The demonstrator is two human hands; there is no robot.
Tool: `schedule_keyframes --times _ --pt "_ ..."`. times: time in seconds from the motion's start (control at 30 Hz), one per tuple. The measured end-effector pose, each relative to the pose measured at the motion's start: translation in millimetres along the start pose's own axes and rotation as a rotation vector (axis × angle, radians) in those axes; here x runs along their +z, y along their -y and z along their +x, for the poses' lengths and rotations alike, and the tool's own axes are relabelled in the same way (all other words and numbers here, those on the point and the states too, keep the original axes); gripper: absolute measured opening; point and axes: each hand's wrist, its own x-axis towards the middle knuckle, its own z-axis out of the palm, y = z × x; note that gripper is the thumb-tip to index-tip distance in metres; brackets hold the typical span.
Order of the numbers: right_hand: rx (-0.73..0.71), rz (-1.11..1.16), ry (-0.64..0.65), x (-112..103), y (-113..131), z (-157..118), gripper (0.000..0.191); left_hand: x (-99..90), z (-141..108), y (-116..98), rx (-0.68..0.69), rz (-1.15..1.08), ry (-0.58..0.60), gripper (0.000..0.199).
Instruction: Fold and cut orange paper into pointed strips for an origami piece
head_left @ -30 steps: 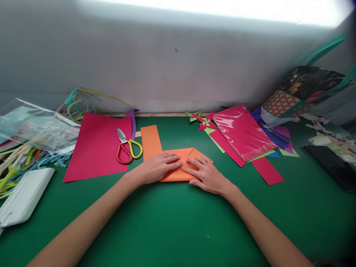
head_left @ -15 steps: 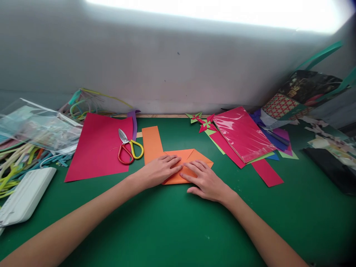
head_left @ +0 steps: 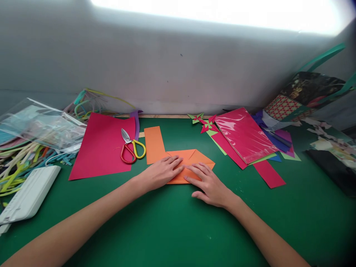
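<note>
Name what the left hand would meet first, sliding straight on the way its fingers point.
Most likely the right hand, just ahead over the folded orange paper, though a slight height difference is hard to judge.

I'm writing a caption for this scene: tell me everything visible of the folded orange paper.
The folded orange paper looks matte and thin, with layered flaps, a straight near edge, a diagonal crease near its far edge and a pointed right end. It lies on the green table. Fingers of the left hand and right hand rest on it, partly hiding it. Its far-left corner is by a flat orange strip.
</note>
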Motion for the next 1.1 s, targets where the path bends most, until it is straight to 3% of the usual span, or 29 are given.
schedule_keyframes --times 0.27,0.47,0.7,0.97,1.1 --pt "-0.013 0.015 0.019 -0.9 0.0 0.3 0.057 1.2 -0.7 0.8 -0.009 -0.006 0.026 0.042" --pt "0.103 0.042 -0.039 0.9 -6.9 3.7 0.059 1.3 -0.5 1.0 -0.008 -0.009 0.067 0.045" --pt "0.135 0.014 -0.011 4.7 -10.1 10.0 0.051 -4.4 1.0 9.1 -0.007 -0.121 0.064 0.043" --pt "0.147 0.033 0.005 8.0 -14.3 8.9 0.047 -11.2 0.0 12.4 -0.002 -0.171 0.079 0.061" --pt "0.153 0.022 -0.002 8.3 -14.4 8.7 0.047 -7.6 -1.4 10.1 0.008 -0.126 0.086 0.053"
